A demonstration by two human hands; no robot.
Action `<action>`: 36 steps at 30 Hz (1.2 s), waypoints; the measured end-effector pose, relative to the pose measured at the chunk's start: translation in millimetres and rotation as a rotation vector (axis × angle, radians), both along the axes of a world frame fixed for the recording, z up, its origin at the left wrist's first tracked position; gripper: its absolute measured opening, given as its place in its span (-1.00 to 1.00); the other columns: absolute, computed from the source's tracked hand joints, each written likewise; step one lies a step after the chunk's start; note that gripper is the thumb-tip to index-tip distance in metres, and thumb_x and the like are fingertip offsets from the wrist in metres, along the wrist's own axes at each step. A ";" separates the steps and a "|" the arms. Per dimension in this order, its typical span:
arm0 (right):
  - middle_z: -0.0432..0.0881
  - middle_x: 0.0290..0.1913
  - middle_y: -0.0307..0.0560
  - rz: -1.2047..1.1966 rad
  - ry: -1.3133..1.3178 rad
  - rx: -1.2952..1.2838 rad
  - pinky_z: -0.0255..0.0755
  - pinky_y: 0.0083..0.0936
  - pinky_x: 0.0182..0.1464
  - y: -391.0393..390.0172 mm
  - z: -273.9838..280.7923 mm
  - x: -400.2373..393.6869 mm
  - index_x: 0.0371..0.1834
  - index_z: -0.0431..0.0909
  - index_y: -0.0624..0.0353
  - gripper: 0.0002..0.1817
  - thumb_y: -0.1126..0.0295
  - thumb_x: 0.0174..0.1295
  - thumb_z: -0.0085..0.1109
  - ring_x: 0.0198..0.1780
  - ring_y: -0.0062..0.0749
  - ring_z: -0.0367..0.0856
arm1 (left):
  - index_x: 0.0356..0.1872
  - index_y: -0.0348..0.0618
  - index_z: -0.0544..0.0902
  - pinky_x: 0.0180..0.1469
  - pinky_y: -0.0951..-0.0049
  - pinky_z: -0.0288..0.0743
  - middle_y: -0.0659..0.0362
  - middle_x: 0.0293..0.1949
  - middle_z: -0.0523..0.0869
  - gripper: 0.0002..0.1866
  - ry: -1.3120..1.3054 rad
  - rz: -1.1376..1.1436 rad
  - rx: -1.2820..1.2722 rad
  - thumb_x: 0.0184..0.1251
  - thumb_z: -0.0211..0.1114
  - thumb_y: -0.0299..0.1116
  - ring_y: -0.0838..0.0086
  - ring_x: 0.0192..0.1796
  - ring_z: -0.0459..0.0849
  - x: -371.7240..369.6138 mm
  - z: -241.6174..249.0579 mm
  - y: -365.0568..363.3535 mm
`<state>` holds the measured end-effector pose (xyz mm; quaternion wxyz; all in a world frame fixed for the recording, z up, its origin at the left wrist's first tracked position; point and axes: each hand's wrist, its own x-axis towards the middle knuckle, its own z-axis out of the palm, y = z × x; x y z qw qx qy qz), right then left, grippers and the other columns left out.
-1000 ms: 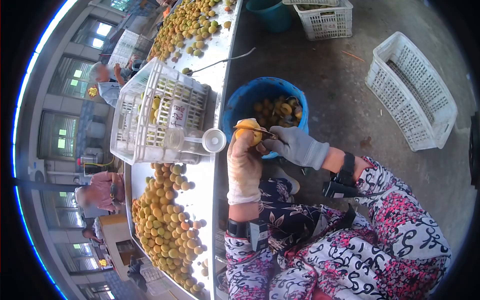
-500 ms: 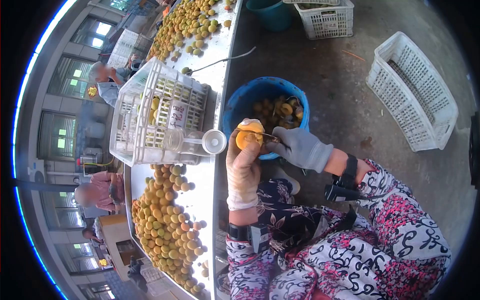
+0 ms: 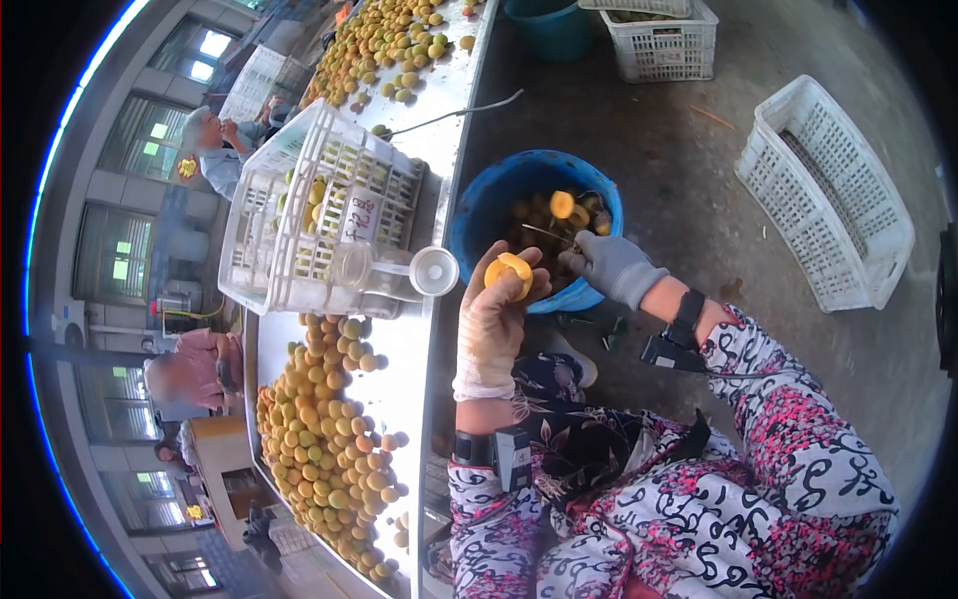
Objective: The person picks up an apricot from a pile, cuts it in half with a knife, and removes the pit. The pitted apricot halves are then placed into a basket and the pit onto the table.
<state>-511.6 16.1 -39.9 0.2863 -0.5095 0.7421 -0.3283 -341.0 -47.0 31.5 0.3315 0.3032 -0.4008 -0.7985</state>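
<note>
My left hand [image 3: 494, 319], in a pale stained glove, holds a cut orange fruit piece [image 3: 507, 275] between thumb and fingers. In a grey glove, my right hand [image 3: 617, 268] grips a thin knife [image 3: 547, 233], its blade pointing left over the blue tub. Another orange fruit half [image 3: 562, 205] is above the tub's contents, just beyond the blade; whether it is falling or lying there I cannot tell. The blue tub [image 3: 469, 215] holds cut fruit and stands beside the metal table [image 3: 404, 349], beyond my hands.
Piles of whole fruit [image 3: 329, 429] lie on the table, around a white crate [image 3: 289, 285] with a clear plastic container [image 3: 384, 272]. White crates [image 3: 838, 190] and a green tub [image 3: 549, 30] stand on the floor. Two people [image 3: 195, 374] are across the table, another farther back.
The knife has come out of the fruit and moved right with my right hand, away from my left. An orange half now shows over the tub, and a smaller piece stays in my left hand.
</note>
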 end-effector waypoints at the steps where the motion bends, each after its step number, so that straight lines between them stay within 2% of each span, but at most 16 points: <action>1: 0.64 -0.32 0.22 -0.008 -0.024 -0.001 0.44 -0.09 -0.11 -3.0 -2.2 1.3 -0.23 0.47 0.21 -0.56 -0.02 0.33 -0.03 -0.18 0.14 0.61 | 0.20 -0.36 0.36 -0.02 0.20 0.62 -0.21 0.03 0.57 -0.45 -0.008 0.003 0.020 0.14 0.27 -0.53 0.16 -0.15 0.69 1.1 2.5 1.6; 3: 0.64 -0.38 0.15 -0.025 -0.016 -0.157 0.47 -0.19 -0.20 -8.9 -13.8 1.6 -0.24 0.48 0.21 -0.57 -0.01 0.33 -0.02 -0.26 0.04 0.63 | 0.21 -0.35 0.36 0.00 0.18 0.62 -0.21 0.02 0.56 -0.47 -0.014 0.009 -0.050 0.23 0.26 -0.39 0.16 -0.14 0.68 7.3 2.7 4.5; 5: 0.64 -0.43 0.09 -0.023 -0.013 -0.308 0.49 -0.29 -0.29 -9.1 -7.9 10.7 -0.25 0.49 0.21 -0.58 0.01 0.34 -0.01 -0.34 -0.05 0.65 | 0.21 -0.35 0.37 0.00 0.20 0.62 -0.17 -0.03 0.58 -0.45 0.154 -0.007 0.137 0.34 0.18 -0.16 0.17 -0.14 0.67 22.0 4.8 7.3; 7: 0.53 -0.59 -0.16 -0.141 -0.708 -0.307 0.36 -0.56 -0.55 0.9 35.1 18.7 -0.33 0.48 0.17 -0.65 0.08 0.35 0.02 -0.60 -0.44 0.52 | 0.20 -0.33 0.39 -0.01 0.26 0.59 -0.08 -0.07 0.60 -0.40 0.112 0.064 0.117 0.39 0.08 0.01 0.21 -0.16 0.65 40.5 12.7 16.0; 8: 0.53 -0.59 -0.16 -0.105 -0.707 -0.294 0.36 -0.56 -0.55 5.0 48.3 22.6 -0.33 0.48 0.17 -0.65 0.08 0.35 0.02 -0.60 -0.44 0.52 | 0.20 -0.33 0.40 -0.03 0.30 0.57 -0.05 -0.08 0.61 -0.40 0.149 0.050 0.119 0.39 0.08 0.01 0.23 -0.16 0.64 50.3 14.2 19.3; 10: 0.34 -0.67 -0.37 0.114 -1.404 -0.293 0.12 -0.73 -0.69 11.0 68.7 31.6 -0.39 0.45 0.10 -0.74 0.17 0.36 0.04 -0.73 -0.72 0.25 | 0.18 -0.31 0.43 -0.06 0.38 0.51 0.03 -0.11 0.62 -0.43 0.160 0.072 0.090 0.39 0.08 0.00 0.28 -0.18 0.62 69.5 20.5 31.5; 14: 0.24 -0.72 -0.40 0.358 -1.607 -0.451 0.07 -0.67 -0.72 9.9 117.9 93.4 -0.44 0.40 0.07 -0.77 0.24 0.35 0.06 -0.77 -0.69 0.16 | 0.16 -0.29 0.44 -0.11 0.35 0.57 0.05 -0.16 0.61 -0.48 0.193 0.168 0.117 0.37 0.12 -0.07 0.27 -0.18 0.62 118.8 15.3 46.4; 21: 0.22 -0.73 -0.39 0.509 -1.438 -0.426 0.05 -0.67 -0.70 -8.6 162.8 222.0 -0.51 0.34 0.05 -0.70 0.23 0.39 0.03 -0.76 -0.71 0.16 | 0.02 -0.19 0.45 -0.19 0.34 0.56 0.00 -0.20 0.63 -0.60 0.096 0.427 0.214 0.35 0.19 -0.11 0.25 -0.24 0.65 194.0 34.4 89.9; 23: 0.38 -0.66 -0.43 0.514 -1.515 -0.358 0.07 -0.74 -0.68 -12.4 162.0 255.2 -0.32 0.53 0.15 -0.79 0.25 0.25 0.26 -0.69 -0.82 0.23 | -0.05 -0.14 0.44 -0.22 0.34 0.53 0.03 -0.18 0.61 -0.66 0.131 0.472 0.199 0.36 0.17 -0.12 0.26 -0.19 0.64 213.3 42.7 100.4; 26: 0.44 -0.58 -0.43 0.600 -1.461 -0.290 0.17 -0.76 -0.62 -10.4 162.2 298.9 -0.20 0.58 0.17 -0.76 0.23 0.24 0.28 -0.62 -0.83 0.32 | -0.05 -0.14 0.44 -0.23 0.35 0.50 0.07 -0.14 0.58 -0.67 0.233 0.568 0.157 0.37 0.14 -0.11 0.27 -0.15 0.62 242.3 46.4 112.8; 29: 0.49 -0.47 -0.43 0.665 -1.330 -0.301 0.31 -0.76 -0.45 -7.5 156.3 337.7 -0.23 0.58 0.20 -0.77 0.24 0.26 0.26 -0.44 -0.84 0.41 | 0.06 -0.12 0.43 -0.19 0.37 0.50 0.13 -0.12 0.56 -0.62 -0.451 0.613 -0.465 0.38 0.14 -0.11 0.38 -0.13 0.60 269.2 50.5 125.4; 30: 0.50 -0.46 -0.44 0.712 -1.293 -0.298 0.31 -0.76 -0.41 -8.6 154.2 348.2 -0.25 0.57 0.21 -0.78 0.26 0.27 0.25 -0.40 -0.85 0.40 | 0.06 -0.12 0.43 -0.19 0.37 0.50 0.13 -0.12 0.56 -0.62 -0.444 0.634 -0.457 0.38 0.14 -0.11 0.38 -0.13 0.60 280.6 47.0 124.6; 32: 0.51 -0.44 -0.44 0.741 -1.238 -0.245 0.29 -0.75 -0.36 -7.4 158.7 364.5 -0.32 0.56 0.22 -0.80 0.30 0.27 0.25 -0.35 -0.85 0.37 | 0.10 -0.12 0.43 -0.17 0.37 0.52 0.17 -0.12 0.56 -0.61 0.125 0.645 0.147 0.38 0.13 -0.11 0.40 -0.11 0.60 302.6 37.5 117.1; 33: 0.51 -0.44 -0.44 0.750 -1.229 -0.239 0.29 -0.75 -0.36 -9.4 155.8 373.4 -0.32 0.56 0.22 -0.80 0.30 0.27 0.25 -0.35 -0.85 0.37 | 0.10 -0.12 0.43 -0.17 0.37 0.52 0.17 -0.12 0.56 -0.61 0.137 0.653 0.147 0.38 0.13 -0.11 0.40 -0.11 0.60 308.8 31.4 116.0; 35: 0.52 -0.43 -0.43 0.846 -1.040 -0.496 0.30 -0.74 -0.37 -15.9 145.1 391.0 -0.30 0.55 0.23 -0.80 0.31 0.26 0.26 -0.37 -0.85 0.37 | 0.07 -0.11 0.46 -0.18 0.41 0.52 0.19 -0.11 0.57 -0.61 -0.592 0.697 -0.617 0.37 0.13 -0.09 0.41 -0.10 0.60 316.1 21.4 115.4; 36: 0.51 -0.46 -0.42 0.839 -0.965 -0.587 0.30 -0.74 -0.40 -18.7 142.2 400.2 -0.31 0.55 0.24 -0.82 0.35 0.25 0.26 -0.40 -0.84 0.37 | 0.07 -0.11 0.46 -0.18 0.41 0.52 0.19 -0.11 0.57 -0.61 -0.586 0.705 -0.612 0.37 0.13 -0.09 0.41 -0.10 0.60 323.0 20.4 112.0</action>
